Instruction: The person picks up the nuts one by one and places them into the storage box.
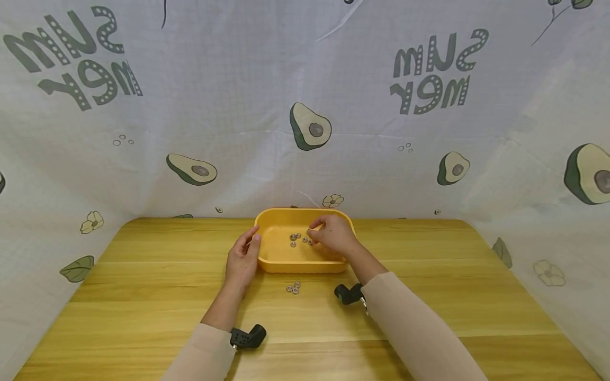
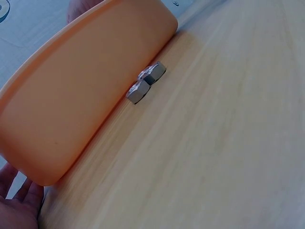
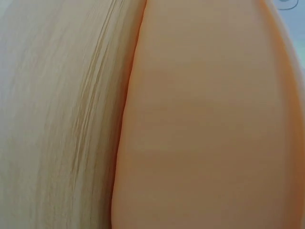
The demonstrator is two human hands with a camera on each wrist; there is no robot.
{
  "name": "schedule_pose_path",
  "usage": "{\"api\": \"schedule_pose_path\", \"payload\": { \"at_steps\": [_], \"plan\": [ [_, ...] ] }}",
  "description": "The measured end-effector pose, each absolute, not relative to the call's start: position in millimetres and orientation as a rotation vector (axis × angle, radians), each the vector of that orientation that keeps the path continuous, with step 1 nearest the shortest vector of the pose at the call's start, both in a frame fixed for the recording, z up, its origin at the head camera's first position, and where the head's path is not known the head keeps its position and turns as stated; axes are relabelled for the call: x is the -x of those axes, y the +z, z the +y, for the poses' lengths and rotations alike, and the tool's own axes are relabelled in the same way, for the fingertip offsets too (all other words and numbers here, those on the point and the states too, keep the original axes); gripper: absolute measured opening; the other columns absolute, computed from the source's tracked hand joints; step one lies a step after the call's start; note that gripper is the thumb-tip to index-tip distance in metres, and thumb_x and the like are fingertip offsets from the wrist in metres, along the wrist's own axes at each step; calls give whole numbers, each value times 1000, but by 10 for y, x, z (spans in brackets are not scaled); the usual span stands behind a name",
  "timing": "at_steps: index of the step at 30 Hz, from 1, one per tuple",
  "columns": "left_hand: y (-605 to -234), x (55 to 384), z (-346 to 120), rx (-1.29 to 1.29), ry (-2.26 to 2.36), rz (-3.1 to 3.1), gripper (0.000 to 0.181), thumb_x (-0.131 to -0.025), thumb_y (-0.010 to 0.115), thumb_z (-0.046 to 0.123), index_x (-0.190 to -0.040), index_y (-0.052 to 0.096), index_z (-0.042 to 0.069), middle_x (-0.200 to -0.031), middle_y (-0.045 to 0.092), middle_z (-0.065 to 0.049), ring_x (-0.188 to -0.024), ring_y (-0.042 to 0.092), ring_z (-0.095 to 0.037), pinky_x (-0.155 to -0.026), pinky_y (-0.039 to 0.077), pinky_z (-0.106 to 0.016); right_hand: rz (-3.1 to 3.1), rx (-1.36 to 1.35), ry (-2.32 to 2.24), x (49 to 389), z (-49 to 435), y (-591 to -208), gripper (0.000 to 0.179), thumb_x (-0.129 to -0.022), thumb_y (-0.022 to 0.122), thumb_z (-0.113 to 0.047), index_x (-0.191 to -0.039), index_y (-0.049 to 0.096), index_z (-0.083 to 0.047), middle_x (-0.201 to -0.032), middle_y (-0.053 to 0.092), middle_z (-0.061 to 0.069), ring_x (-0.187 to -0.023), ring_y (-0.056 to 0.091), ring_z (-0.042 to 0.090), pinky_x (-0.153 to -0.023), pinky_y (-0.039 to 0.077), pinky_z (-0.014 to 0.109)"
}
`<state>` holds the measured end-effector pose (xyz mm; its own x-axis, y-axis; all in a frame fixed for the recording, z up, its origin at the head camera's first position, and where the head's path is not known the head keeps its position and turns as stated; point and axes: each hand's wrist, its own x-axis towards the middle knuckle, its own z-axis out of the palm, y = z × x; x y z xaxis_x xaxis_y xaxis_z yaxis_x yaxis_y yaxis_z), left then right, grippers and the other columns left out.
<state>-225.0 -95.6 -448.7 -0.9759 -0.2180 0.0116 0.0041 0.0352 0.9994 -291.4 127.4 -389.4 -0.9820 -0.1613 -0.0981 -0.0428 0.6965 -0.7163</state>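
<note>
Yellow tray (image 1: pixel 305 267), room beside its nuts (image 1: pixel 293 237); left hand (image 1: pixel 242 262) loose at rim; right hand (image 1: pixel 335 234) narrow, contents unclear.

The tray (image 1: pixel 305 267) is yellow, the nuts (image 1: pixel 295 290) silvery, the backdrop (image 1: pixel 257 79) avocado-printed

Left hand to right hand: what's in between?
Between the left hand and the right hand: the inside of the yellow tray, with small metal nuts on its floor, nearer the right hand. Shows in the head view.
</note>
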Motion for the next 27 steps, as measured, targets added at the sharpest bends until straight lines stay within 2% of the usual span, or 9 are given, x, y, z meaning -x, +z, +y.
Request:
{"api": "schedule_pose_path", "payload": {
  "at_steps": [6,13,17,24,27],
  "plan": [
    [-4488,2247,-953,-227,-2063,-2146,44,-107,53,37,-148,55,19,-156,49,-11,-139,52,-31,-117,43,-48,2717,246,-1246,2820,1281,-3839,21,-94,73,-21,-110,72,-7,-84,76,14,-60,57,19,-51,40,23],
    [-4499,2260,-959,-233,-2065,-2134,44,-107,53,36,-147,56,18,-155,50,-12,-139,52,-31,-118,42,-48,2664,341,-1344,2637,1264,-3737,20,-94,74,-22,-109,72,-9,-80,74,12,-57,52,15,-49,39,23],
    [-4504,2256,-964,-239,-2070,-2139,44,-107,54,36,-147,56,19,-156,49,-11,-140,51,-30,-118,42,-48,2623,370,-1382,2523,1253,-3709,18,-94,75,-22,-108,73,-11,-79,72,15,-53,47,15,-46,37,23],
    [-4500,2250,-963,-225,-2073,-2138,44,-107,53,36,-148,55,18,-156,49,-10,-139,51,-30,-118,42,-48,2600,407,-1410,2310,1226,-3709,14,-92,76,-18,-104,74,-12,-69,67,5,-53,43,15,-47,33,23],
    [-4501,2253,-963,-218,-2070,-2138,44,-107,53,36,-148,55,18,-156,49,-11,-139,51,-30,-118,42,-49,2598,418,-1388,2219,1211,-3730,13,-91,77,-19,-103,75,-13,-68,66,6,-53,44,14,-49,34,23]
  ]
}}
